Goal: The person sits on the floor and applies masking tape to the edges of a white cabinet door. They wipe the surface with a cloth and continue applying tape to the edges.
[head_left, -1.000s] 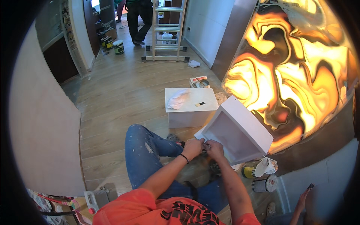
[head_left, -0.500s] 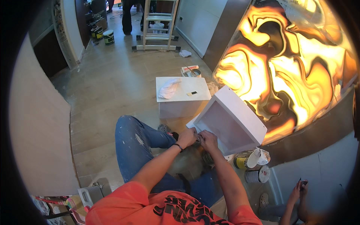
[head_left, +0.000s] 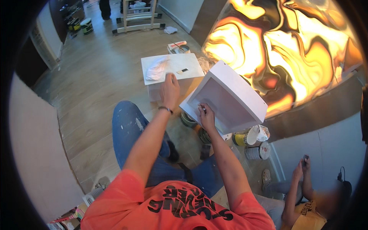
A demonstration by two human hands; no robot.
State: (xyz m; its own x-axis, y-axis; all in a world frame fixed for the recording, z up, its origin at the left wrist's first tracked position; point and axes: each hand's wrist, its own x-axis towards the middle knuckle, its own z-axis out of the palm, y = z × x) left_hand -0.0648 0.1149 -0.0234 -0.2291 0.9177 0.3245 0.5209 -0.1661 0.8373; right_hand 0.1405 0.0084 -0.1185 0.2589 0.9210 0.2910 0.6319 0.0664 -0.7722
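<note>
My left hand (head_left: 170,92) is stretched forward to the near edge of a white box (head_left: 174,65), its fingers bunched together; what they hold, if anything, is hidden. On the box lie a crumpled white cloth (head_left: 156,70) and a small flat black-and-cream piece (head_left: 183,71). A tilted, open-fronted white box, like a drawer, (head_left: 241,90) stands at the right. My right hand (head_left: 207,116) is at its lower left side, fingers curled around something small and dark that I cannot make out.
Paint cans (head_left: 245,137) stand by my right leg, with a tub (head_left: 188,119) under the tilted box. A person (head_left: 306,191) sits at the lower right holding a phone. Ahead are a stepladder (head_left: 138,17) and buckets (head_left: 86,26). A glowing marbled panel (head_left: 276,50) fills the right.
My hands were together at the tilted box's lower left edge. The left has moved forward to the other box; the right has stayed by the tilted one. The view has shifted.
</note>
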